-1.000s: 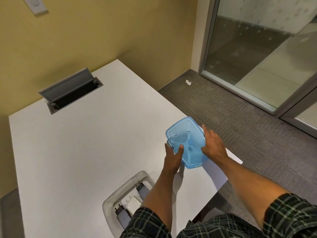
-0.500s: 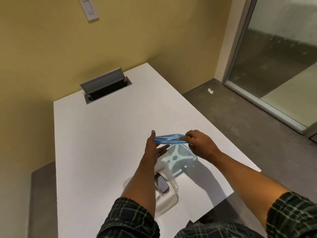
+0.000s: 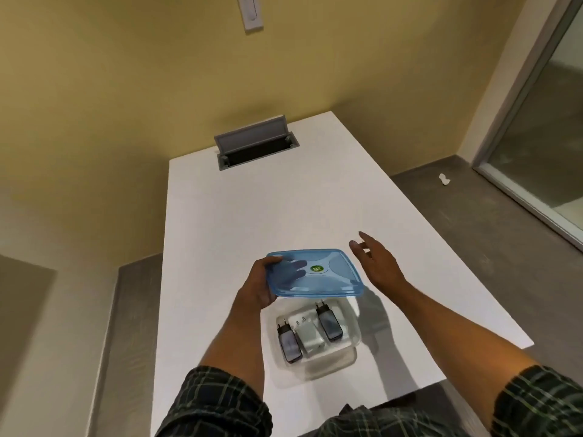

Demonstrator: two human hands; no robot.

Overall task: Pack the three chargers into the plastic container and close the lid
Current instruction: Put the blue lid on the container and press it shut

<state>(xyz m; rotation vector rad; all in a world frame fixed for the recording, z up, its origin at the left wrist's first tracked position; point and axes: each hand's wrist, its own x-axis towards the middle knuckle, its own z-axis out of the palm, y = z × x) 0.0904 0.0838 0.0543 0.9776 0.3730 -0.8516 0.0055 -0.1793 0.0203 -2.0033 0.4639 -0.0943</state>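
Note:
A clear plastic container (image 3: 353, 339) sits on the white table near its front edge. Inside lie three chargers side by side: a dark one (image 3: 288, 342) on the left, a white one (image 3: 307, 337) in the middle, a dark one (image 3: 328, 323) on the right. My left hand (image 3: 258, 287) grips the left end of the blue translucent lid (image 3: 328, 279), thumb on top and fingers underneath. The lid hangs flat just above the container's far part. My right hand (image 3: 377, 266) hovers beside the lid's right end, fingers spread, touching nothing.
The white table (image 3: 252, 216) runs away from me to a yellow wall. An open grey cable hatch (image 3: 255, 141) sits at its far end. Grey carpet and a glass door lie to the right, with a small white scrap (image 3: 444, 179) on the floor.
The lid has been turned flat, label side up, and brought over the container. My right hand has let go of it and now hovers off to the right. The camera has swung left.

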